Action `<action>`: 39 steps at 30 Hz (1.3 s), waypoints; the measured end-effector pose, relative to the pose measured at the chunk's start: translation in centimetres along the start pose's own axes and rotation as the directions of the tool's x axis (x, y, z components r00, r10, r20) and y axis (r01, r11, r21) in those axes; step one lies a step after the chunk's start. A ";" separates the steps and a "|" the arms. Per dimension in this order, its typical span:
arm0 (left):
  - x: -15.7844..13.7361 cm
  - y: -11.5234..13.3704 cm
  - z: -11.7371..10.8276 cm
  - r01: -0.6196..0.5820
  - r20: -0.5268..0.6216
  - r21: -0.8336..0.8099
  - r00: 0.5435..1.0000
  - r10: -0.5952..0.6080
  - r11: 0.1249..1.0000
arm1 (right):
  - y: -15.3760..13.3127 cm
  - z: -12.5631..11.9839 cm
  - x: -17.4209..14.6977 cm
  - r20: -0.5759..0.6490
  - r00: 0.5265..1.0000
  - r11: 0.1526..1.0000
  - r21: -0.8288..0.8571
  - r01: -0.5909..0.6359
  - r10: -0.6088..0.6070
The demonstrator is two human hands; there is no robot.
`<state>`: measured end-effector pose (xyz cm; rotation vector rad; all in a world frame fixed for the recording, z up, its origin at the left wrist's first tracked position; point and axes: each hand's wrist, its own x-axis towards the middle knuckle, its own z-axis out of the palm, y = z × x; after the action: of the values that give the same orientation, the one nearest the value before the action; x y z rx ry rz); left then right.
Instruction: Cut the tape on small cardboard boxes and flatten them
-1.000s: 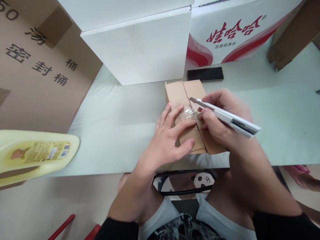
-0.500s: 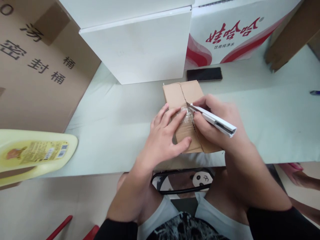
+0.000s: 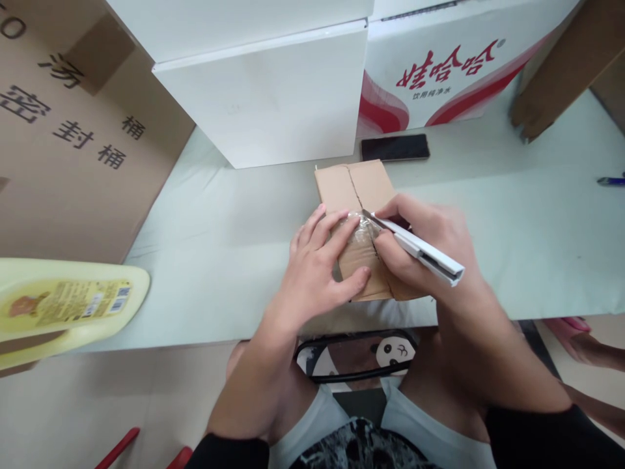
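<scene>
A small brown cardboard box (image 3: 339, 184) lies on the pale green tabletop near its front edge. A seam runs down its top, with crumpled clear tape (image 3: 361, 228) across the middle. My left hand (image 3: 319, 264) rests on the box's left side, fingers spread and pressing on the cardboard and tape. In my right hand (image 3: 422, 238) is a white utility knife (image 3: 427, 253), gripped between thumb and fingers. Its blade tip touches the seam at the tape's upper edge. Part of the box's right side is hidden under my right hand.
Behind the box lies a black phone (image 3: 395, 147), with white cartons (image 3: 273, 98) and a red-and-white carton (image 3: 439, 85) beyond. A large brown carton (image 3: 73, 189) and a yellow bottle (image 3: 112, 296) stand left. A pen (image 3: 610, 182) lies far right. Another person's foot (image 3: 581, 342) shows lower right.
The knife's blade tip has shifted slightly down along the seam, and its handle has dipped a little toward me. My left hand stays on the box. The whole view has shifted slightly.
</scene>
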<state>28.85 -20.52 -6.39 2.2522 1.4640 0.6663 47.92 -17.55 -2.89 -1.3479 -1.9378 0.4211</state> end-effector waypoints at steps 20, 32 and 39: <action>0.1 -0.1 0.0 -0.020 -0.008 -0.004 1.000 0.020 1.000 | -0.2 -0.4 -0.8 -0.040 0.999 1.000 -0.005 -0.006 0.006; 0.1 0.0 0.0 -0.009 -0.001 -0.008 1.000 0.009 1.000 | -0.3 -0.4 -0.7 -0.023 0.999 0.998 0.056 -0.031 0.032; 0.2 0.1 -0.2 -0.010 0.006 -0.017 1.000 0.010 1.000 | -0.6 -1.3 -1.1 0.045 0.999 0.987 0.161 0.007 -0.014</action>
<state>28.93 -20.37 -6.14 2.2478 1.4398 0.6719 48.65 -18.97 -2.01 -1.2333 -1.9029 0.5951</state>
